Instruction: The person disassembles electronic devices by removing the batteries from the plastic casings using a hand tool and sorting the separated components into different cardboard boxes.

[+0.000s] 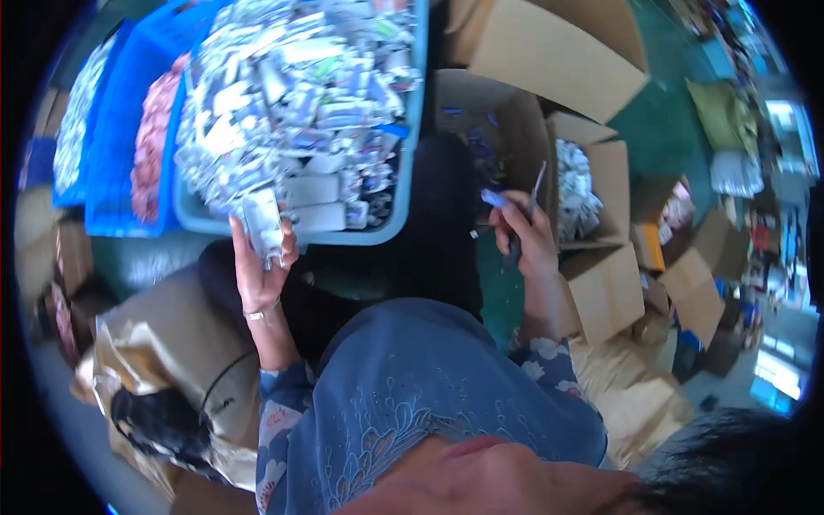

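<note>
The left hand (264, 279) held a white packet (263, 221) by the tub (343, 237); the right hand (532, 240) held a thin tool (539, 184) and blue bit (493, 198). Some seemed done, but many packets (313, 190) were left.

A green floor (648, 120) shows at the far right and in a patch on the left. Along the right edge, bright window panes (786, 133) glow bluish white, beyond a yellow-green sack (719, 110).

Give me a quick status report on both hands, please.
Left hand: holding whitish packet at light-blue crate's near rim. Right hand: pointed tool and small blue item in grip. Heaped packets ahead.
</note>
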The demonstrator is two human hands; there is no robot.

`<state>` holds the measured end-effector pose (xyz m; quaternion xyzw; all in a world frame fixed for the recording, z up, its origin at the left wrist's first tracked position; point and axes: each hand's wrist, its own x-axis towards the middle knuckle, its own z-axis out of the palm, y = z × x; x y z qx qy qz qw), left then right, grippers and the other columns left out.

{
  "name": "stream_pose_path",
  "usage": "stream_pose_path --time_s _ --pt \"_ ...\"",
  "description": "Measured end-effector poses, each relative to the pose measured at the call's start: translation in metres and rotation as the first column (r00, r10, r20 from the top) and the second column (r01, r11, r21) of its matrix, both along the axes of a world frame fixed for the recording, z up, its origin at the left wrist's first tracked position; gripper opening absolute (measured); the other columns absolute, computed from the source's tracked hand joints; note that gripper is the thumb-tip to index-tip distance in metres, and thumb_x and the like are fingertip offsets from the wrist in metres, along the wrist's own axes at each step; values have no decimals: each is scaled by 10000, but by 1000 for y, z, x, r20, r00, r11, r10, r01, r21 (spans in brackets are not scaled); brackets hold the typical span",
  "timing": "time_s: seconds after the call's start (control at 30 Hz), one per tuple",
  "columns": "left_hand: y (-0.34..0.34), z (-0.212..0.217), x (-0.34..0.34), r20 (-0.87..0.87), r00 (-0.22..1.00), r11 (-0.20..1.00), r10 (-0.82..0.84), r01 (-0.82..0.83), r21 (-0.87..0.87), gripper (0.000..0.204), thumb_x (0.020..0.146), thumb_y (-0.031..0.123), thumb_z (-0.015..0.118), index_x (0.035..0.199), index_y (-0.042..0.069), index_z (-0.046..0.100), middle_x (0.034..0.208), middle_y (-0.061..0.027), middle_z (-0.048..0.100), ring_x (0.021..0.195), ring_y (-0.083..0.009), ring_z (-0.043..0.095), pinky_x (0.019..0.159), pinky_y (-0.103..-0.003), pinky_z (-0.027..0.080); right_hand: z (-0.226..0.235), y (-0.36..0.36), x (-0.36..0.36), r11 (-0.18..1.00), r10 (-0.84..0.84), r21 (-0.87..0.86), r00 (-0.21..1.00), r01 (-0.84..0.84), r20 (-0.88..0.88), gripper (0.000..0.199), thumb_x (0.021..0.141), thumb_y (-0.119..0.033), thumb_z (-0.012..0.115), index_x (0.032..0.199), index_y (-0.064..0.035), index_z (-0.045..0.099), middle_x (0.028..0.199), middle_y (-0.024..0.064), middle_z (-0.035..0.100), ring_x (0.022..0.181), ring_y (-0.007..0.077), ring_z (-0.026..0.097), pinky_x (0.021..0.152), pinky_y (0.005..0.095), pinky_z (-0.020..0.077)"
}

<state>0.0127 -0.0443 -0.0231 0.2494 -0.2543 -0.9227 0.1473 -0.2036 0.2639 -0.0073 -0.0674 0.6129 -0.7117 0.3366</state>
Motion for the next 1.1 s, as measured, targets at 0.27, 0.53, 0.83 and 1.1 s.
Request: stream_pose_path --time_s 0.27,0.53,0.83,1.1 --pt "52 2 -51 72 922 921 -381 372 112 566 962 482 266 1166 2 485 879 -100 616 648 -174 560 532 -285 452 -48 -2 -55 807 -235 251 681 534 -693 276 867 -138 595 1105 -2 563 873 92 619 545 97 562 434 209 408" --pt "79 12 -68 248 743 716 -622 667 -205 502 965 427 338 983 -16 573 729 -109 636 536 -158 607 416 -236 456 1 -39 2 910 413 209 736 -358 -537 409 803 -229 685 1151 -53 562 979 71 620 715 96 591 558 235 476" --pt "77 17 -76 141 775 780 -617 625 -19 512 968 422 336 1124 -34 508 968 -140 632 813 -191 642 592 -267 528 -1 -32 -41 853 474 212 878 -477 65 255 875 -282 565 856 -28 583 658 61 615 444 81 519 398 210 389" --pt "35 -18 -29 327 868 879 -375 444 -171 317 962 265 441 1123 8 533 956 -101 634 816 -150 617 679 -256 509 58 -34 -225 979 -180 51 957 196 -229 204 858 -175 561 781 13 544 757 171 645 436 127 510 350 256 391"
